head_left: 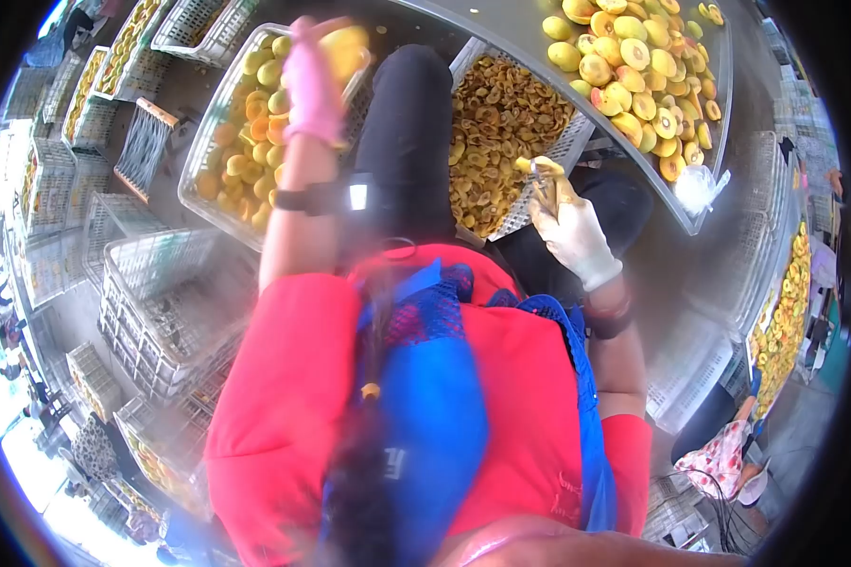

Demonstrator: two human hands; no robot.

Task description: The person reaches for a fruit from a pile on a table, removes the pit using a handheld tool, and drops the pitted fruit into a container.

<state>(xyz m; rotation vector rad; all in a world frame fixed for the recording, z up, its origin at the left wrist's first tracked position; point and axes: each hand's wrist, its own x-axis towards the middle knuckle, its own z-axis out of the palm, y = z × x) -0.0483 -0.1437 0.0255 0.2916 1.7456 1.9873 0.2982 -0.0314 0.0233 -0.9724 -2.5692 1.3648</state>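
My left hand (313,90), in a pink glove, is over the far right side of a white crate (187,189) of whole yellow peaches (255,128). Its fingers are blurred around a yellow peach (344,49). My right hand (574,230) wears a white, stained glove and is closed on a small metal tool (543,189); a yellow piece of fruit (537,164) shows at the fingertips. Between my knees stands a crate (548,180) filled with brownish-yellow peach pits and scraps (501,128).
A metal table (511,21) holds a heap of cut peach halves (648,71), with a crumpled clear plastic bag (696,189) at its corner. Stacked white crates (151,302) stand at left. Another person (719,458) is at lower right beside a long tray of fruit (783,326).
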